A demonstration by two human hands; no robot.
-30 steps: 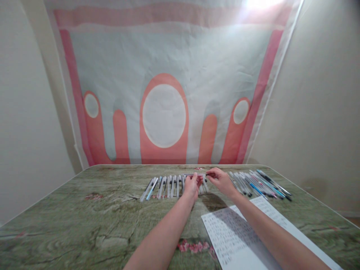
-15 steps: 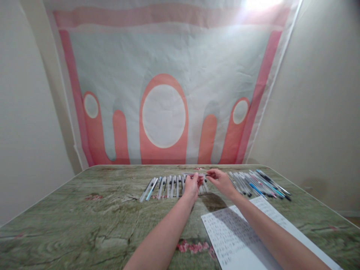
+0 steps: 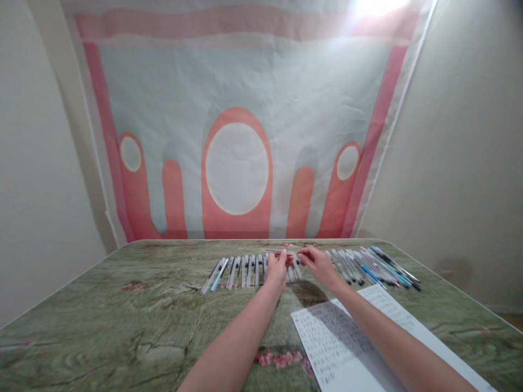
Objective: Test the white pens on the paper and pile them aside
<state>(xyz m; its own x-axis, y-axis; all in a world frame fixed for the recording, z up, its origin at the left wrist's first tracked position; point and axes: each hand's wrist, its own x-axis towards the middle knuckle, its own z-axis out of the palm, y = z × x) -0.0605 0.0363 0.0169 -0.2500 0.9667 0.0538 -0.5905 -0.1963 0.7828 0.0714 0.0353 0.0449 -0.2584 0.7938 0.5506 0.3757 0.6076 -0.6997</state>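
Observation:
My left hand (image 3: 279, 269) is closed around a slim, clear-barrelled pen (image 3: 270, 250), held almost level above the table. One end of the pen sticks out to the left of the fingers. Just to the right, my right hand (image 3: 318, 264) has thumb and fingers pinched close to the pen's other end. Whatever lies in that pinch is too small to make out. Below and to the left of both hands runs a row of pens (image 3: 246, 271), mostly clear with dark parts, one light blue. The hands cover part of this row.
A loose bunch of pens (image 3: 359, 267), some blue or black, lies right of my right hand. A sheet of handwritten paper (image 3: 327, 337) sits under my right forearm. The wood-patterned table (image 3: 102, 321) ends at a patterned cloth (image 3: 237, 228) hanging behind.
The pen in my left hand reaches slightly farther left. My right fingers have shifted a little left, and the dark bit at their tips no longer shows clearly. The pens on the table look unchanged.

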